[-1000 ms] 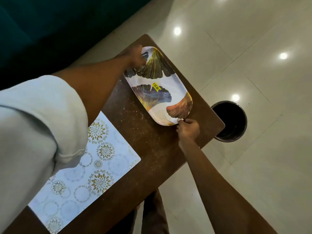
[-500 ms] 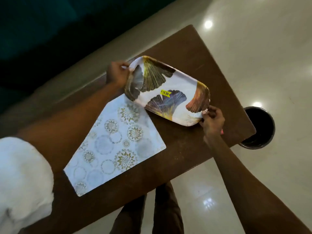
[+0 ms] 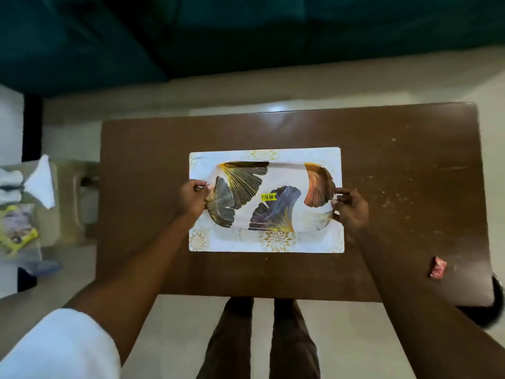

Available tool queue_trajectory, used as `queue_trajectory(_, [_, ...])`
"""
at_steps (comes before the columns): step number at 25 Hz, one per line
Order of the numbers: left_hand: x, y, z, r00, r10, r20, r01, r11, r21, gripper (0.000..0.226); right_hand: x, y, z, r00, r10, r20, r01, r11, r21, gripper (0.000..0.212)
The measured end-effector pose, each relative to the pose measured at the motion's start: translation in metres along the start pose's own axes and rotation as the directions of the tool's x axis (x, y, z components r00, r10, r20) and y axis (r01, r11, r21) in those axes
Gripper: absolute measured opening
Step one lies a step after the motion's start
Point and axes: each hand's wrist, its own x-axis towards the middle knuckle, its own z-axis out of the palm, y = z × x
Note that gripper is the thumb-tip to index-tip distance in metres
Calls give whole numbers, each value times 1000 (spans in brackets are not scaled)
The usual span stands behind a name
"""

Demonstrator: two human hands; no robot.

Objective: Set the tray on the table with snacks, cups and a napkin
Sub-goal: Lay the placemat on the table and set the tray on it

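Observation:
A white oblong tray [image 3: 284, 170] printed with gold, grey and copper leaf shapes and a yellow price sticker lies over a white placemat [image 3: 273, 246] with gold flower patterns, in the middle of the brown table [image 3: 396, 165]. My left hand [image 3: 192, 199] grips the tray's left end. My right hand [image 3: 349, 212] grips its right end. Whether the tray rests flat on the placemat or is held just above it I cannot tell.
A small red wrapper [image 3: 438, 267] lies near the table's front right corner, beside a dark round bin [image 3: 497, 305] on the floor. At the far left a side surface holds white napkins [image 3: 41, 184] and a yellow snack packet [image 3: 16, 228]. A dark teal sofa [image 3: 246, 31] runs behind.
The tray has been carried from the table's far end to sit squarely over the placemat, both hands still on its ends. The view has swung to face the table straight on.

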Motion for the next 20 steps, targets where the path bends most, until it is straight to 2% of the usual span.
queue_trajectory(3, [-1,-39,-16,999,-42,-22,42,999,-4,19,-2,4,24,1000,0,28,2,996,-84,27])
queue_trajectory(10, [13,-50,-12,999,-25,38,26,999,-44,15,-1,14,36,995,-17,-98,-6,973,-230,29])
queue_trajectory(20, [21,-44,-9,996,-27,83,33,997,-65,14,1,17,36,990,-23,-140,-7,978,-211,28])
